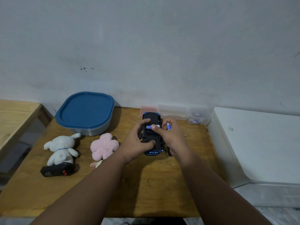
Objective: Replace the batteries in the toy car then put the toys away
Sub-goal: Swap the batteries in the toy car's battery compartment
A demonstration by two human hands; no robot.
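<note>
A blue toy car (151, 118) lies upside down on the wooden table (146, 184), its black underside up and the battery bay uncovered. My left hand (135, 143) grips the car from the left, thumb on the rear underside. One blue-and-white battery (149, 127) lies across the bay, with the thumb of my right hand (172, 137) pressing on it. The fingers of that hand hold a second battery (168, 127) just right of the car.
A container with a blue lid (85, 111) stands at the back left. A white plush (60, 148), a pink plush (103, 146) and a black remote (56, 170) lie to the left. Clear plastic boxes (173, 112) line the wall. A white box (259, 143) sits at right.
</note>
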